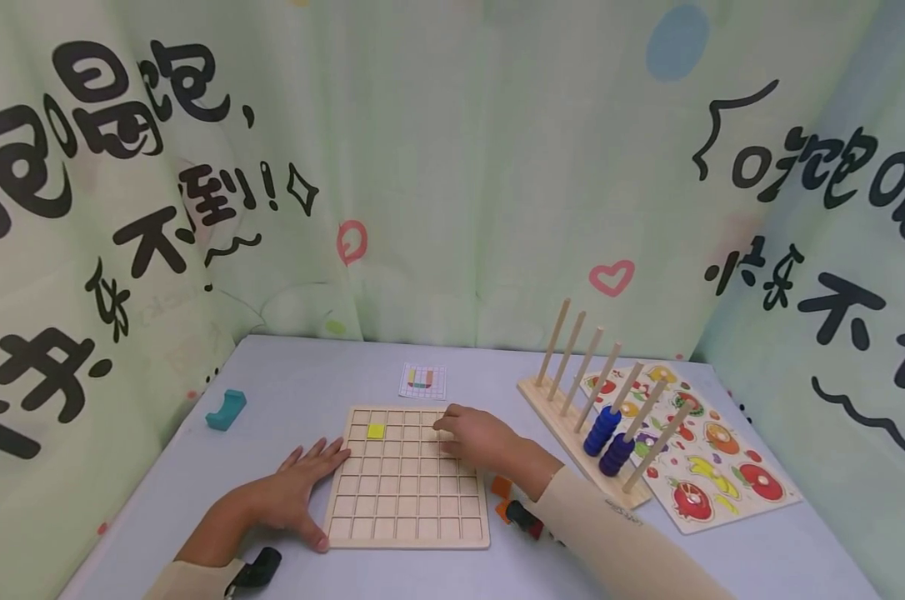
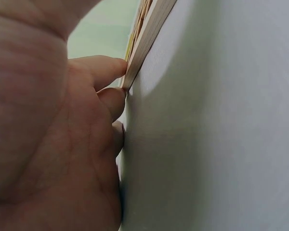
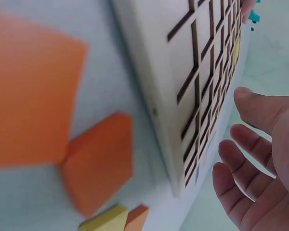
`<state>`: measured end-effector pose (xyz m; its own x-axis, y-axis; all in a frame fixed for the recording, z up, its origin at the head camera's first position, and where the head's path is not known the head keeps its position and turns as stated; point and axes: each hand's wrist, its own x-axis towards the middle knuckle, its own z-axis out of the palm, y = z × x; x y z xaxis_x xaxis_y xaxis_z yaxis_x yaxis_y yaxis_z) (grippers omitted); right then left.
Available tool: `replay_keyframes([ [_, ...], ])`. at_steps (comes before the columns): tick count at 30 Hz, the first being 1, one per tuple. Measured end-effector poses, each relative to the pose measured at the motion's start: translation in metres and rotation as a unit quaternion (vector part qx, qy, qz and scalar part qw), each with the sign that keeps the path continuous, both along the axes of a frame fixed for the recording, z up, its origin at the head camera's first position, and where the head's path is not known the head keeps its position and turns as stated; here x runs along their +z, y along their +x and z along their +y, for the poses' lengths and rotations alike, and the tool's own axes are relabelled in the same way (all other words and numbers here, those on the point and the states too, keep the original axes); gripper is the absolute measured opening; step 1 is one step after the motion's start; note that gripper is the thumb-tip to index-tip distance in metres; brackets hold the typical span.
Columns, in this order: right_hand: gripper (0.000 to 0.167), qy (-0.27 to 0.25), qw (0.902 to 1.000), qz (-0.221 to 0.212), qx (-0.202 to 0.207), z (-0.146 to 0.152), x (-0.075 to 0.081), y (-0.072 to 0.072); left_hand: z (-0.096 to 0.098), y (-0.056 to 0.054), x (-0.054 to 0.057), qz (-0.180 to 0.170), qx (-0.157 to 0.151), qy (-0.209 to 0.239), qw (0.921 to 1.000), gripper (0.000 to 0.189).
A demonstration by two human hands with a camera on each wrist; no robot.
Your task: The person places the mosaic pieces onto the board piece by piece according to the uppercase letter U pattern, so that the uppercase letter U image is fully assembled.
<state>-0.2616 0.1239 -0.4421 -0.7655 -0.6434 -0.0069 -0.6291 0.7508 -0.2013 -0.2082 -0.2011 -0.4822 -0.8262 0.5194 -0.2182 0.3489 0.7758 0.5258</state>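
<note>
A wooden board [image 1: 407,506] with a square grid lies on the table, and one yellow square piece [image 1: 376,431] sits in a cell near its upper left. My left hand [image 1: 291,496] lies along the board's left side with fingers and thumb spread, touching the edge. In the left wrist view, fingertips [image 2: 116,66] meet the wooden rim. Over the upper right of the grid is my right hand [image 1: 482,437]. The right wrist view shows its fingers [image 3: 238,161] loosely bent, with nothing between them. Orange blocks [image 3: 103,161] lie beside the board's right edge, partly hidden by the right arm in the head view.
Behind the board lies a small patterned card [image 1: 422,382]. A teal curved piece [image 1: 226,410] is at the left. On the right stand a pegged wooden rack [image 1: 527,387] with blue beads [image 1: 602,430] and a fruit puzzle board [image 1: 748,492]. Printed curtains [image 1: 422,167] surround the table.
</note>
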Motion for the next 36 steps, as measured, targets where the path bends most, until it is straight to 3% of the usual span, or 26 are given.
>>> replay_keyframes([
  [16,0.032,0.032,0.9989,-0.004,-0.034,0.052,0.000,0.006,-0.002,0.000,0.000,0.000,-0.005,0.010,0.9999,0.131],
  [29,0.028,0.018,0.9980,-0.030,-0.053,0.084,-0.016,0.019,-0.004,-0.001,-0.006,0.010,-0.012,0.008,0.9998,0.132],
  [36,0.031,0.011,0.9991,0.004,-0.040,0.091,-0.019,0.028,-0.004,-0.004,-0.008,0.010,-0.008,0.003,0.9999,0.133],
])
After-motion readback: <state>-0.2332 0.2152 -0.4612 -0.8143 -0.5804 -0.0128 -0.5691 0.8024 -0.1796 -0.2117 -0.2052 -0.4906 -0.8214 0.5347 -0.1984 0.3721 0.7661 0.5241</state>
